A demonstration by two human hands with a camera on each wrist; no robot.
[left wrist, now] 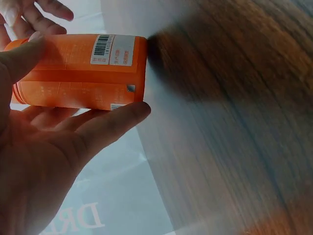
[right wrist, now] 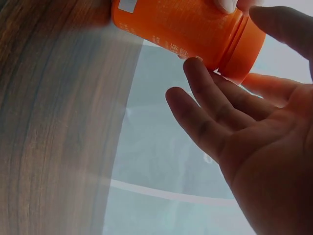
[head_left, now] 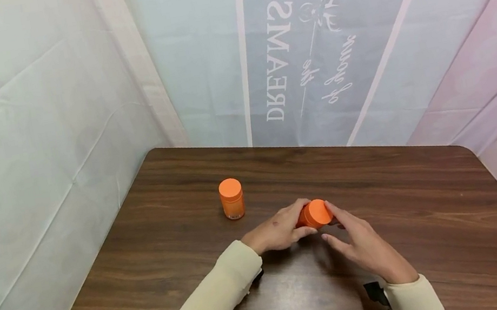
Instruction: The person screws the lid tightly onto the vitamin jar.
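Observation:
An orange bottle with a round orange lid [head_left: 318,213] is gripped by my left hand [head_left: 283,229], thumb on one side and fingers on the other. In the left wrist view this bottle [left wrist: 80,73] shows a white barcode label near its base; whether the base touches the table I cannot tell. My right hand [head_left: 364,242] is at the lid, its fingers spread and fairly straight. The right wrist view has the right hand [right wrist: 264,122] beside the lid [right wrist: 244,51], with thumb and fingers around it, not clearly pinching. A second orange bottle [head_left: 232,200] stands upright, lid on, to the left.
A dark wood-grain table [head_left: 153,236] with rounded corners carries both bottles. Behind it hangs a pale cloth [head_left: 208,63] with mirrored white lettering. Another light cloth [head_left: 27,131] borders the left side. Cream sleeves [head_left: 209,304] cover both forearms.

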